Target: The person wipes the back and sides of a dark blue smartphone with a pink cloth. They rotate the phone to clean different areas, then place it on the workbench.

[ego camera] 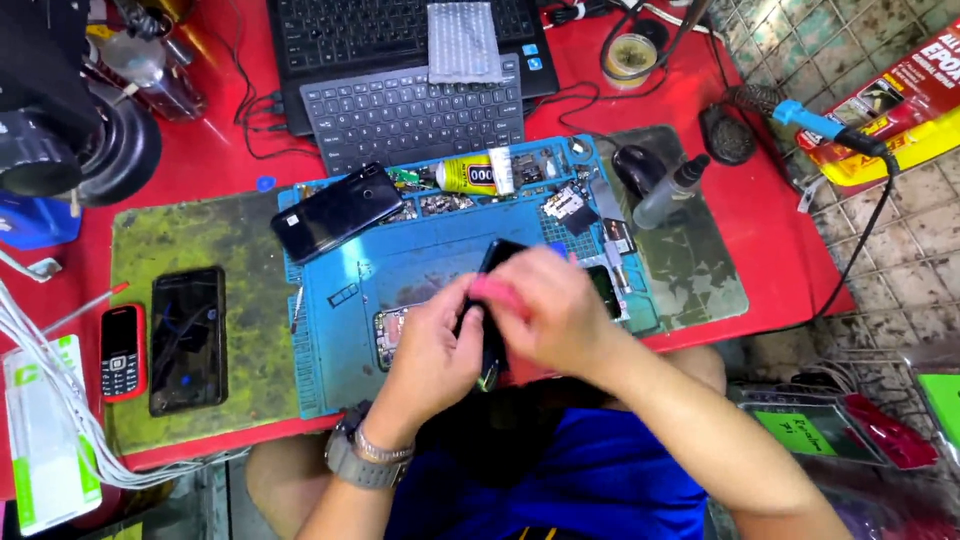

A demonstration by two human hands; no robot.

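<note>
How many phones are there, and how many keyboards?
Smartphones: 3, one in the hands, one on the blue mat, one on the green mat
Small red keypad phone: 1
Keyboards: 2, laptop's own and a separate one
Total: 6

— What are we wearing here?

— We have on a bright blue short-sleeved shirt (pixel 590 470), plain as far as we can see, with soft folds across the front. Both our forearms are bare from the sleeve down.

— And on our wrists?

— On our left wrist sits a chunky grey watch (pixel 352 462) with a broad strap, and right next to it, nearer the hand, a thin silver metal bracelet (pixel 385 447). Our right wrist carries nothing. Our knees show bare below the shirt; whatever covers our lap is too dark to tell.
</note>
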